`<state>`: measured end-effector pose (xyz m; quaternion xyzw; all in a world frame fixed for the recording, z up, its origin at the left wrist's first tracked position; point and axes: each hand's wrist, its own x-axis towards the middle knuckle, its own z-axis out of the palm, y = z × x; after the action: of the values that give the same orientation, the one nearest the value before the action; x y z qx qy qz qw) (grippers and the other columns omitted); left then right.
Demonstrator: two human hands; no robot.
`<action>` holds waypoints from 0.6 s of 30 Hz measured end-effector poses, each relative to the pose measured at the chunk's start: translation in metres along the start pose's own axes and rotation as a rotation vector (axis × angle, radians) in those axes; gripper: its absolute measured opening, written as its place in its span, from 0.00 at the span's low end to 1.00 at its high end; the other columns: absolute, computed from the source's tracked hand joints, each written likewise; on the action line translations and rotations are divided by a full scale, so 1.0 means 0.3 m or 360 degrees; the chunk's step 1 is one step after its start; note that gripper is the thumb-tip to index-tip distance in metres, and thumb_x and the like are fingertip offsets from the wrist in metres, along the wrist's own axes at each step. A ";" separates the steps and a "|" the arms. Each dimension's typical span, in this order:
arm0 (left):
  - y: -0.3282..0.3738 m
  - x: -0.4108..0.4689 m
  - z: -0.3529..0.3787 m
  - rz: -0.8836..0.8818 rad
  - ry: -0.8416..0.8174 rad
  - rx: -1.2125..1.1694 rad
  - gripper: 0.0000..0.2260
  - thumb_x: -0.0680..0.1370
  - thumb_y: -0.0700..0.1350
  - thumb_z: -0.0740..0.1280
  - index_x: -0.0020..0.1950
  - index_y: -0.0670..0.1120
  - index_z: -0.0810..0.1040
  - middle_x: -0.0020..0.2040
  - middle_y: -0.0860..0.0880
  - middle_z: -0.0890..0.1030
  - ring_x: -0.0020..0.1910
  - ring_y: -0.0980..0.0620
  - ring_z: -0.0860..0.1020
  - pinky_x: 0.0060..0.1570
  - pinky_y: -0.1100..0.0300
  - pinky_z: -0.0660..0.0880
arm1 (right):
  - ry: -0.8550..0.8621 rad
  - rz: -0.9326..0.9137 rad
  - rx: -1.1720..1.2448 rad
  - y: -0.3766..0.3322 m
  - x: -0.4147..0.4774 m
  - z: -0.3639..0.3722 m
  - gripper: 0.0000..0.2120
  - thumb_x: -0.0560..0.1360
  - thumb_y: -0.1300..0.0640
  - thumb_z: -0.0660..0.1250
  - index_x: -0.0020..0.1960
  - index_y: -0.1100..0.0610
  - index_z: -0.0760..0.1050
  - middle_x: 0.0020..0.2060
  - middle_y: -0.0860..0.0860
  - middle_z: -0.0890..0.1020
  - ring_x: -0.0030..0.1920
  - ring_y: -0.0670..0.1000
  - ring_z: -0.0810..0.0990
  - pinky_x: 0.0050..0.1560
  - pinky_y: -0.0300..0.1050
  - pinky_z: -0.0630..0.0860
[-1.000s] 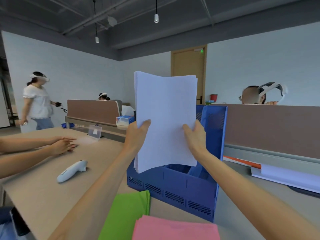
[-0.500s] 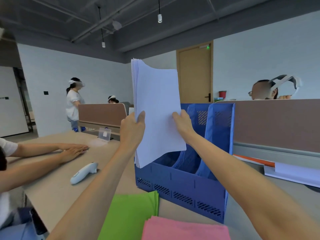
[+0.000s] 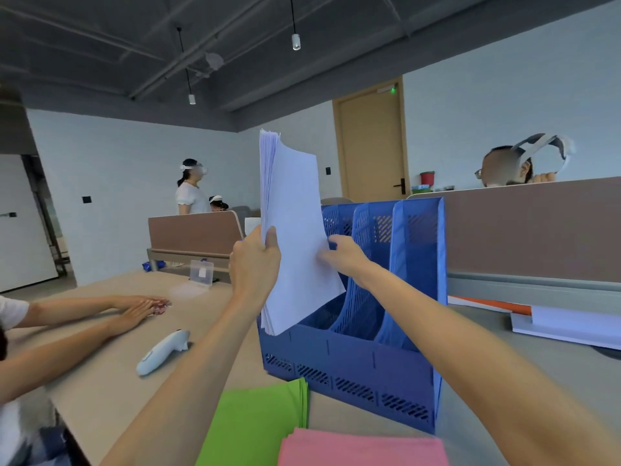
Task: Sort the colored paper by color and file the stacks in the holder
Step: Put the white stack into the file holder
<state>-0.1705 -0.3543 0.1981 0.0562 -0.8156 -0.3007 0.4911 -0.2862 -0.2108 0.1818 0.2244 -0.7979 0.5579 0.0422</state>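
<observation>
Left grip and right grip both clamped on the upright stack of pale lavender paper, I hold it over the left slot of the blue plastic file holder, nothing seemingly filed, green paper stack and pink paper stack waiting nearer.

Matt paper stack, perforated glossy plastic holder, matt desk

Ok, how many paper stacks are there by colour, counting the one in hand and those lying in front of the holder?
1 pale blue stack, gripped upright by the left hand and right hand at the holder.
1 green stack, flat on the table.
1 pink stack, flat on the table.
Total: 3.
</observation>
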 end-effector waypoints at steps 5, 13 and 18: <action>0.033 -0.027 0.085 0.0071 -0.0091 0.0102 0.15 0.82 0.50 0.55 0.40 0.43 0.68 0.31 0.47 0.70 0.39 0.38 0.73 0.37 0.50 0.70 | 0.0013 -0.0111 0.0040 0.024 -0.061 -0.047 0.08 0.74 0.63 0.63 0.45 0.52 0.77 0.47 0.49 0.79 0.49 0.50 0.77 0.42 0.38 0.72; 0.051 -0.029 0.233 0.0173 -0.0119 0.0236 0.14 0.83 0.52 0.53 0.42 0.45 0.65 0.32 0.45 0.73 0.38 0.38 0.75 0.40 0.47 0.74 | 0.0185 -0.0084 0.0174 0.106 -0.164 -0.153 0.09 0.77 0.60 0.64 0.57 0.57 0.77 0.47 0.54 0.84 0.48 0.53 0.83 0.46 0.47 0.80; 0.098 -0.016 0.304 0.0186 -0.0115 0.0270 0.15 0.83 0.52 0.52 0.47 0.42 0.70 0.38 0.40 0.78 0.42 0.38 0.76 0.42 0.46 0.74 | 0.0182 -0.0129 0.0246 0.123 -0.204 -0.192 0.07 0.78 0.62 0.62 0.52 0.55 0.77 0.46 0.54 0.84 0.48 0.53 0.84 0.52 0.52 0.81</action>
<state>-0.2383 -0.2887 0.1799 0.0390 -0.8572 -0.2033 0.4716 -0.2570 -0.1291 0.1517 0.2270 -0.7391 0.6273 0.0927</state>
